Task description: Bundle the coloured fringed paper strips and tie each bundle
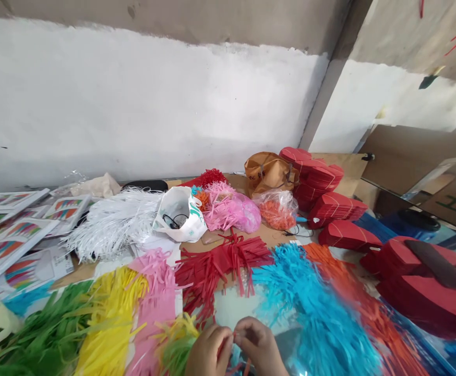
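My left hand [210,351] and my right hand [258,344] meet at the bottom middle, fingertips pinched close together. A tiny red bit of a thin strip [235,333] shows between them; the rest is hidden by my fingers. Light blue and orange strips show below, between my hands. Left of my left hand lies a small yellow and green fringe bunch [179,342]. Beyond my hands spreads dark red paper fringe [224,261]. A thick pile of blue fringe [310,308] lies to the right, with orange fringe [353,292] past it.
Pink [155,308], yellow [110,313] and green fringe [44,324] lie leftward. Farther back are white fringe [114,219], a white bag [183,214] with a black cable and a brown bag [269,172]. Red stacks [332,209] stand right; printed packages [16,245] lie far left.
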Available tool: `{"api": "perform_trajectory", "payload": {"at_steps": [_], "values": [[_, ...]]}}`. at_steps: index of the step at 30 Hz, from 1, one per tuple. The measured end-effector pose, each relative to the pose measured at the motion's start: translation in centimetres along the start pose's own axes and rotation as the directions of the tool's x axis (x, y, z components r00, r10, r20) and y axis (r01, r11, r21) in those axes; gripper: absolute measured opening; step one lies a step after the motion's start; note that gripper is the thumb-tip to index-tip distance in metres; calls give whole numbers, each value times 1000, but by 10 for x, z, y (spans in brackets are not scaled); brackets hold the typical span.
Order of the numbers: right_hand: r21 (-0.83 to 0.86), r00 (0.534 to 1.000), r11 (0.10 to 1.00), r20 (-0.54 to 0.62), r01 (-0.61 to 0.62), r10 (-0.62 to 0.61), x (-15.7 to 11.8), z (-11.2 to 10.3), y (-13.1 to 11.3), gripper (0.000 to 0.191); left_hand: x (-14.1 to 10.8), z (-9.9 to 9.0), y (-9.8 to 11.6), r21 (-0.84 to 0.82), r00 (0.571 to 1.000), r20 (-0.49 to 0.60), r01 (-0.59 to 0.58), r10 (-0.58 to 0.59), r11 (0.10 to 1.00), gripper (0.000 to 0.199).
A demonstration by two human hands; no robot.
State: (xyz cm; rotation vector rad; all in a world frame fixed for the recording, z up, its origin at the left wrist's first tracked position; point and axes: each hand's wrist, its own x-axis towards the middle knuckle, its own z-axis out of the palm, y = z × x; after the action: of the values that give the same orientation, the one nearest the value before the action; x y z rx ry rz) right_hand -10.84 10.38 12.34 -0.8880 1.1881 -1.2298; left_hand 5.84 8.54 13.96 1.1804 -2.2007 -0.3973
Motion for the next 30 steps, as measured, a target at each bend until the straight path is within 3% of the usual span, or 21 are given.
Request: {"api": "perform_trajectory", "payload": {"at_steps": [5,10,14,17,19,24,27,30], "values": [[-68,999,997,25,33,-31,3,-5,-7,33,7,-3,4,72,997,27,-71,69,995,23],[-63,991,993,97,97,-91,6,-10,-12,29,11,-2,0,-78,999,39,16,-13,997,13],[2,996,1000,84,22,-22,11,-10,-10,32,12,0,-4,-162,1000,16,26,-24,986,15],[34,994,998,106,-44,40,14,-9,-8,32,14,2,-4,-187,995,63,87,-76,979,21],[16,994,1000,109,-19,17,16,-8,-9,32,14,3,-2,-241,987,85,150,-133,959,24],[-126,988,983,100,132,-120,21,-5,-10,26,16,7,7,-461,910,43,384,-412,800,37],[-92,992,995,120,34,-22,25,-4,-3,28,17,9,10,-524,860,-17,426,-510,737,41],[-7,998,998,35,-61,61,31,-1,-2,37,17,15,7,-537,834,-86,422,-545,731,39]]}}
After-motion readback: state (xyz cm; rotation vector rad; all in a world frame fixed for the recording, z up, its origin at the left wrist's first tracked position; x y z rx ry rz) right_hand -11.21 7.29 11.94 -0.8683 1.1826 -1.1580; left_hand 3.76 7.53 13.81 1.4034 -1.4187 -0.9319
